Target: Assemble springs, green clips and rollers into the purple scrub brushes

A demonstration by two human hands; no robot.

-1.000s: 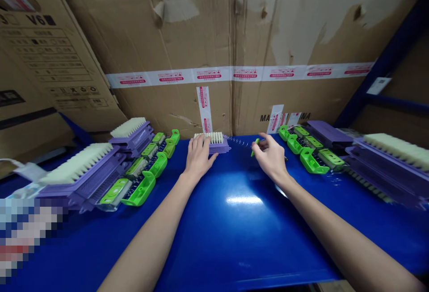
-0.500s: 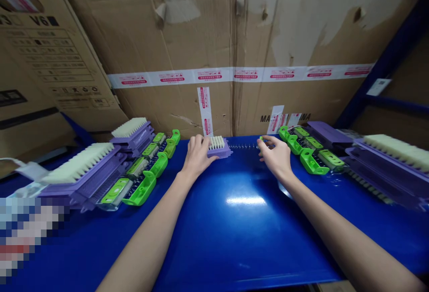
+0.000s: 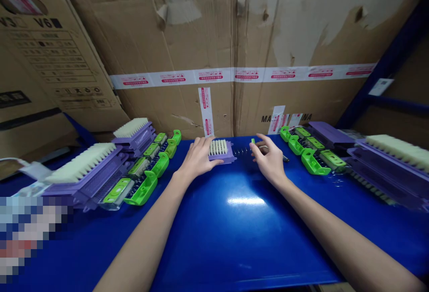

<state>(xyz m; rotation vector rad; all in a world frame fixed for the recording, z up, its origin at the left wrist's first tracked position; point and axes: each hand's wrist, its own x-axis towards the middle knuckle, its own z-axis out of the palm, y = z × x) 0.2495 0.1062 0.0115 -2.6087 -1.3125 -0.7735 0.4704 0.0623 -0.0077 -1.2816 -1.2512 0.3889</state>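
My left hand [image 3: 197, 157] is closed around the left end of a purple brush piece [image 3: 229, 152] with cream bristles [image 3: 218, 147] facing up. Level with it on the right, my right hand [image 3: 270, 157] pinches a small green piece [image 3: 253, 141] between thumb and fingers; most of that piece is hidden. A row of small coiled springs [image 3: 241, 151] lies on the blue table [image 3: 248, 229] between both hands. Just right of my right hand, the dark tip of a thin rod [image 3: 285, 159] shows, the rest being covered by the hand.
Purple brush parts [image 3: 83, 180] and clear-sided green parts [image 3: 117, 191] line the left, beside green clips [image 3: 142, 188]. More green clips [image 3: 313, 162] and purple brush parts [image 3: 395, 162] sit at right. Cardboard [image 3: 174, 46] walls off the back; a blue frame post [image 3: 378, 55] rises at right.
My right hand has moved left and slightly nearer with the green piece, closing on the brush piece. The rod tip beside it has come into view. My left hand has shifted slightly right with the brush piece.
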